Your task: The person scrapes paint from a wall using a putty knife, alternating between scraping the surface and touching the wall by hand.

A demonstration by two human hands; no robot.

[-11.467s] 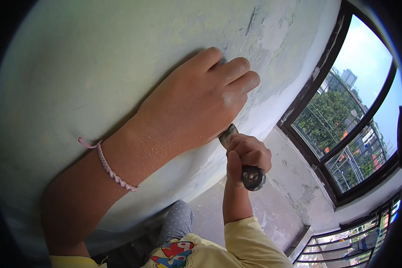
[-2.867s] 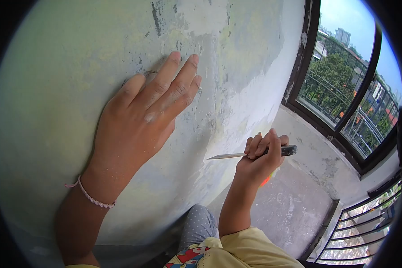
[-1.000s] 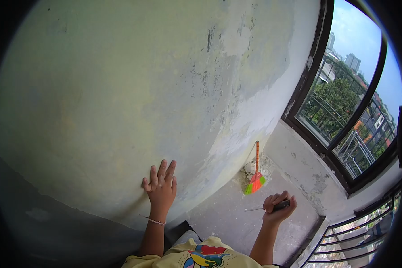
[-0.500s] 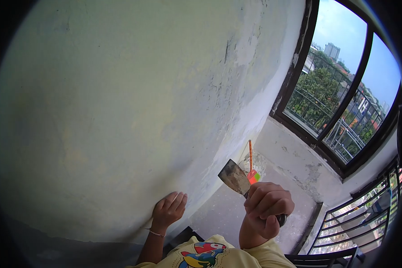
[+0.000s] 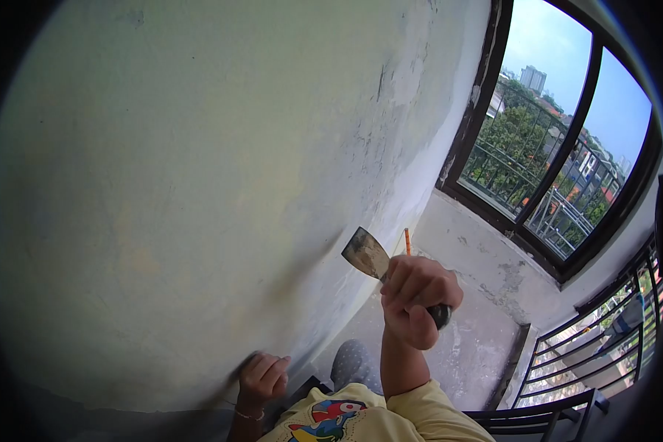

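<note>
My right hand is wrapped round the dark handle of a paint scraper. Its wide, stained metal blade points up and left, close to the pale wall, where its shadow falls. Lower down, my left hand is beside the same wall with its fingers curled in and nothing showing in them. Dark cracks and flaking, patchy paint run along the wall above the blade.
A dark-framed window is at the upper right, with a black metal railing below it. Behind my right hand stands an orange stick. Grey dotted fabric shows near my shirt. Worn plaster lies under the window.
My right hand has moved up and left with the scraper, nearer the wall. My left hand has dropped lower and its fingers, flat on the wall before, are curled. Dotted fabric has come into view.
</note>
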